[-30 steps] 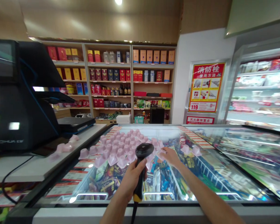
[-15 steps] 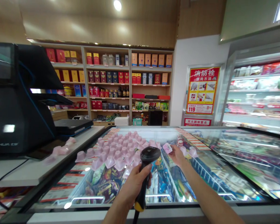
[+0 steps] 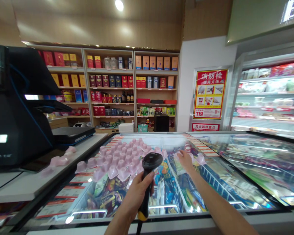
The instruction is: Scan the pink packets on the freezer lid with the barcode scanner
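Observation:
My left hand (image 3: 139,189) is wrapped round the handle of a black barcode scanner (image 3: 152,161) with a yellow butt, held upright above the freezer's glass top. My right hand (image 3: 185,160) is over the glass farther back, fingers closed on a pale pink plastic cup (image 3: 176,155), mostly hidden by the fingers. Many similar pink cups (image 3: 123,158) lie upside down in a cluster left of the scanner. Another pink cup (image 3: 201,159) lies just right of my right hand.
A black checkout terminal (image 3: 24,107) stands on the white counter (image 3: 17,189) at left, with a few pink cups (image 3: 61,160) beside it. Wrapped frozen goods show under the freezer glass. Behind are shelves of boxes (image 3: 110,81) and a lit fridge (image 3: 271,98).
My right hand has turned, and the cup's barcode label that faced me is now out of sight. The scanner stays in my left hand. The whole view has shifted slightly.

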Available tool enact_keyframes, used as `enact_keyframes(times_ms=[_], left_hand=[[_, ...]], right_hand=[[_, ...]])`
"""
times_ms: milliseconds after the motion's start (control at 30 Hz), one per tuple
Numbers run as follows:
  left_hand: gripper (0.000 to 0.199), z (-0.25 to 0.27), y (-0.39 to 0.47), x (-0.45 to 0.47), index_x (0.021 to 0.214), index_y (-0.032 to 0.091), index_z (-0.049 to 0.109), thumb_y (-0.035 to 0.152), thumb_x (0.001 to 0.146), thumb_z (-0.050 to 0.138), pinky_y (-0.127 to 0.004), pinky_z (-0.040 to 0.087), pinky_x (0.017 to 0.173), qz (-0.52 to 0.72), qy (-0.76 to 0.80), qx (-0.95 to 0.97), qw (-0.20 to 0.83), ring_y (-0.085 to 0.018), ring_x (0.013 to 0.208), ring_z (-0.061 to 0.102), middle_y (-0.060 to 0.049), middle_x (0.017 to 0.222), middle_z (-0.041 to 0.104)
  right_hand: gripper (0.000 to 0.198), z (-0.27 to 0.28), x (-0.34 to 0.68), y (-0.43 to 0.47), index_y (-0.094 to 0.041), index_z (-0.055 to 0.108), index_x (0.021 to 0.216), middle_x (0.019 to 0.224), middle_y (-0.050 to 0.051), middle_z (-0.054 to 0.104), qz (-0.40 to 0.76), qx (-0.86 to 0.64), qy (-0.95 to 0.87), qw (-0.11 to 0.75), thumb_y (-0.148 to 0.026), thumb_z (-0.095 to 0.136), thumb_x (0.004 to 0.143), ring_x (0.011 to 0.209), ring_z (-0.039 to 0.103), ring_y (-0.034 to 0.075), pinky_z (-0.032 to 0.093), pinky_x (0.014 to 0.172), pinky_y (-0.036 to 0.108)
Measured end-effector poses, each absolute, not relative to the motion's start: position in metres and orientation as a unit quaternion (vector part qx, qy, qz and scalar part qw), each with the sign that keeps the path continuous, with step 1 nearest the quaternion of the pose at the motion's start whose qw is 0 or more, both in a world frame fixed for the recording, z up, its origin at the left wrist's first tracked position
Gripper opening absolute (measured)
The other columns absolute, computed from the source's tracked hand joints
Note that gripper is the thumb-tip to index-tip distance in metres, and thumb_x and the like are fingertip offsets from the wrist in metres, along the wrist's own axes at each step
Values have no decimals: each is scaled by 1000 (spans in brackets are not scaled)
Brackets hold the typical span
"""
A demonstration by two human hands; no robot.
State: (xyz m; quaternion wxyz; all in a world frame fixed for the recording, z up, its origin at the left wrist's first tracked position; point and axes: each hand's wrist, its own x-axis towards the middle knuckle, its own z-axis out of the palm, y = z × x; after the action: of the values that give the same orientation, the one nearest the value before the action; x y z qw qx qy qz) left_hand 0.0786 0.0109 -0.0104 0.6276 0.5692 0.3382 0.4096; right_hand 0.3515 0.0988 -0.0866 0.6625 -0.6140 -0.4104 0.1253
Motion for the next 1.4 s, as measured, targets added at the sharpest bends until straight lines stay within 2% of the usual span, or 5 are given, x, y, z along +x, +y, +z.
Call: enact_keyframes(times_ms=[133,300,567,867,1400], left_hand=[[32,-18,23,72,61,15,50,47,64,54,-20,32,46,427,371,551,614,-8,43,42,3,46,48],[32,-16,27,63,59,15,49,47,62,56,-18,30,44,429,386,529,622,-7,42,41,4,44,48],[33,-18,30,53,59,16,47,47,62,56,-19,28,41,438,394,514,623,-6,39,41,4,46,48],[31,-8,13,50,63,15,47,45,68,52,-18,29,44,416,376,551,618,-6,42,40,4,46,47],[27,-3,-2,69,66,15,47,41,67,54,-20,32,48,393,347,558,644,-7,44,42,4,51,48]], right_hand=[[27,-93,371,93,-21,59,88,88,10,62,-153,-743,-494,425,-18,51,63,92,48,27,33,77,38],[26,-89,373,92,-19,59,93,93,13,60,-241,-786,-488,293,-21,50,68,92,45,31,30,75,43],[38,-66,293,146,-25,55,103,94,5,62,-60,-698,-585,410,-34,53,66,90,51,25,33,76,37],[17,-67,302,135,-20,55,62,50,-2,56,315,-520,-326,724,-37,57,59,51,52,14,38,52,26],[14,-72,306,114,-17,52,59,45,-2,57,472,-400,-229,751,-29,57,63,44,50,10,34,44,21]])
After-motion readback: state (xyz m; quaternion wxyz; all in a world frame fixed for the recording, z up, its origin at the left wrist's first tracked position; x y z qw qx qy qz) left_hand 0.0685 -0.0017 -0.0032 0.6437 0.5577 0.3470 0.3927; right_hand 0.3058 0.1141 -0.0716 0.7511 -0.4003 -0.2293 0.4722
